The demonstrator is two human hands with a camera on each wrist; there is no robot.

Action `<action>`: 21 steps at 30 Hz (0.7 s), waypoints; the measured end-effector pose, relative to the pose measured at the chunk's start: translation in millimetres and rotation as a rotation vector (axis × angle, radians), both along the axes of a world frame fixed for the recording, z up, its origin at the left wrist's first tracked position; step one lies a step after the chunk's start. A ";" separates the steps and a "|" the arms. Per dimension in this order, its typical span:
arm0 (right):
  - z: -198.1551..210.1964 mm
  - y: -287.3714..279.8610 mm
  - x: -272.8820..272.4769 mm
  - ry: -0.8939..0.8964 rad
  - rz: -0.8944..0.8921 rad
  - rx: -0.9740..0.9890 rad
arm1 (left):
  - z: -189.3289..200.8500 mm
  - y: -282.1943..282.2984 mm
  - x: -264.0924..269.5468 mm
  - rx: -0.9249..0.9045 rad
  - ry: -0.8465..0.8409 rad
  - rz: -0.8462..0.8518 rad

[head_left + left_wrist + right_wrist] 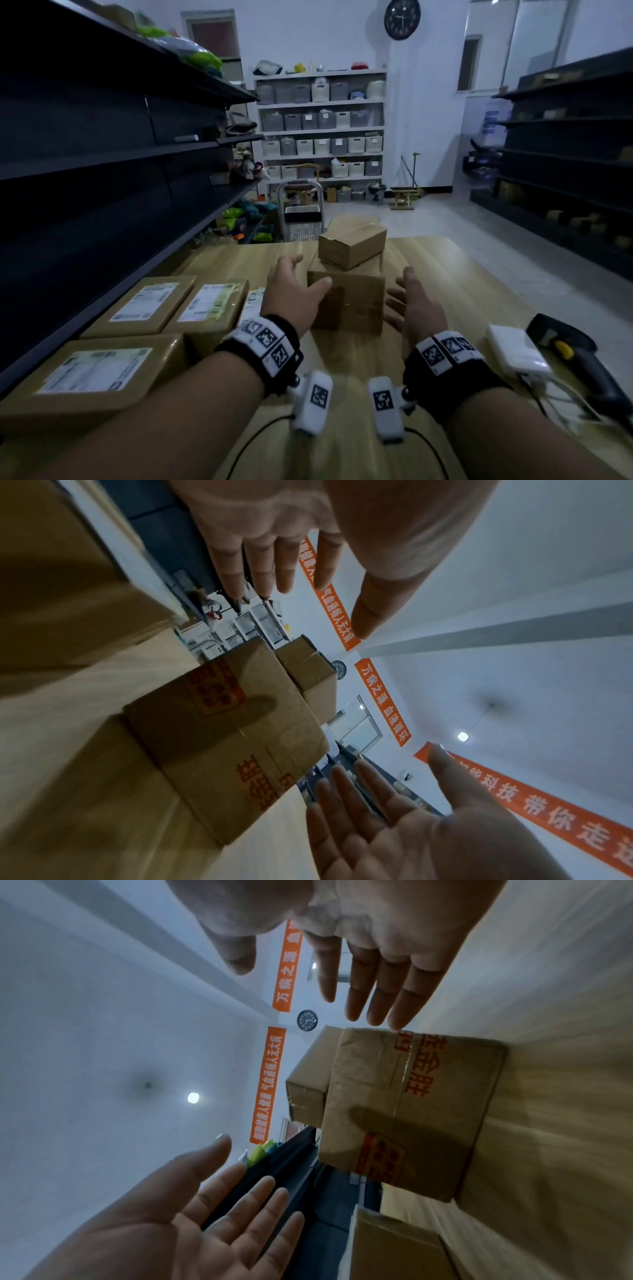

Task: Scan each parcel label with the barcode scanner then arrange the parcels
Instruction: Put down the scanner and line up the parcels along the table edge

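So: both palms flat, fingers straight, holding nothing. My left hand (297,294) and right hand (411,305) flank the big box (356,301) mid-frame: matte brown cardboard, glossy tape seam, red print. One smaller plain carton (351,246) sits on top. Three flat labelled parcels (144,304) lie lower left on the woodgrain table (462,291). One black scanner (579,363) lies lower right.

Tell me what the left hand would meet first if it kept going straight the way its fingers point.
Probably the lower cardboard box. The left hand is open and reaches forward along the box's left side, thumb over its near corner. Whether the fingers would hit the side or slide past is unclear.
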State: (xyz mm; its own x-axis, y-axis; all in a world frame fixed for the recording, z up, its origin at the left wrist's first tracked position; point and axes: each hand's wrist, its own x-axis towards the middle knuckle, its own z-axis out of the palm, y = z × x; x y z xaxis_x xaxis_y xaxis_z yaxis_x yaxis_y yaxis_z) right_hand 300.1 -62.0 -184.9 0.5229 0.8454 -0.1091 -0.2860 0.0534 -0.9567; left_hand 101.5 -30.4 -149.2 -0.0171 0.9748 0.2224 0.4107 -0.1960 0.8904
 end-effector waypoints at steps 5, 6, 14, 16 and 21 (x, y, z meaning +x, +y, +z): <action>-36.8 22.9 18.5 0.199 -0.037 0.021 | 18.3 49.8 29.6 0.032 0.178 0.024; -47.3 26.1 20.8 0.254 -0.038 0.014 | 19.2 58.3 34.4 0.039 0.213 0.023; -76.2 33.9 51.0 0.553 -0.025 0.071 | 5.3 91.3 58.3 -0.012 0.244 0.017; -78.5 33.2 54.3 0.588 -0.019 0.094 | 2.5 88.5 59.5 -0.031 0.186 0.053; -82.7 31.5 47.6 0.580 0.074 0.132 | 2.6 49.3 51.5 0.008 -0.151 0.083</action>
